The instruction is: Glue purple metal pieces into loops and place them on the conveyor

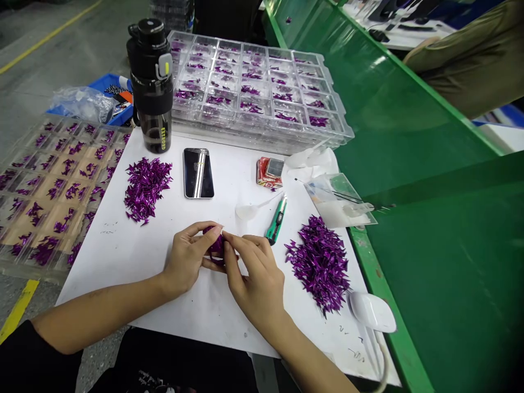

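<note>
My left hand (186,256) is closed around a dark purple, rounded piece (216,248) whose kind I cannot make out; the fingers partly cover it. Thumb and fingertips of my right hand (256,270) are pinched together at its right edge, and whatever is between them is too small to name. Beyond my left hand lies a loose pile of small, shiny purple pointed pieces (147,188). A larger pile of similar purple pieces (321,265) is to the right of my right hand. Just past the right hand are a green utility knife (277,219) and a white plastic spoon (246,212).
Clear compartment trays (262,128) holding purple pieces are stacked at the back. Another compartment tray (61,183) stands left. A black bottle (151,93), phone (198,173), small red box (264,173), plastic bag (338,191) and white mouse-shaped device (372,311) surround the workspace. A green partition (409,218) borders the right.
</note>
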Demonstrator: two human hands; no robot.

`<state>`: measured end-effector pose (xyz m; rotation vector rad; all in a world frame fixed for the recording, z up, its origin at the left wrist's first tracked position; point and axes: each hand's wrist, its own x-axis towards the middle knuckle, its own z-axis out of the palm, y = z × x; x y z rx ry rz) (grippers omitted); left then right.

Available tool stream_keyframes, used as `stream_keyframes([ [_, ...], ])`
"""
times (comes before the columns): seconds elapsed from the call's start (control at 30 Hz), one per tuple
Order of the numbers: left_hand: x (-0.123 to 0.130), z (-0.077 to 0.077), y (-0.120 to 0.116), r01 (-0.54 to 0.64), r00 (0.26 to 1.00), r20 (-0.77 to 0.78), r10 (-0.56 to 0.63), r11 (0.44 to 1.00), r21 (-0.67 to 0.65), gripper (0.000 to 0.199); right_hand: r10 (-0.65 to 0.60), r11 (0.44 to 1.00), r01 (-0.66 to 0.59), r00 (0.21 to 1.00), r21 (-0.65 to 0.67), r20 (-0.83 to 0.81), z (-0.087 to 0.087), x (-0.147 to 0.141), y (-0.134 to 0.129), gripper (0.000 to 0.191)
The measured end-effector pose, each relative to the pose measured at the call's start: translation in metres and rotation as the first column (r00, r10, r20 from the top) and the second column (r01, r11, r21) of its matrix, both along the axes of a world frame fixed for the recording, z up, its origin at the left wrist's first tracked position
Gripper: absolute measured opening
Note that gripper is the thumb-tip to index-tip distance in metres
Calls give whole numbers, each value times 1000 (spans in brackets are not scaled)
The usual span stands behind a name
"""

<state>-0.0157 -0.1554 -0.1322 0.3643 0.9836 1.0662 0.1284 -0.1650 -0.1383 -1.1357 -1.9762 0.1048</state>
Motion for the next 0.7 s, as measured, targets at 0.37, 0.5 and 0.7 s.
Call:
stream_keyframes([
  [0.37, 4, -8, -5, -26, 999, -39, 31, 991, 133, 23, -213, 976, 211, 977, -48, -30, -22, -23, -12, 24],
  [0.5, 4, -9, -6, 28, 993, -114, -2, 973, 230, 16, -365, 916, 318, 914, -243, -179, -23, -36, -17, 11],
  [0.7, 3, -11, -8, 84, 981, -192, -29, 956, 281, 23, -451, 882, 377, 850, -284, -272, -21, -49, -21, 8],
])
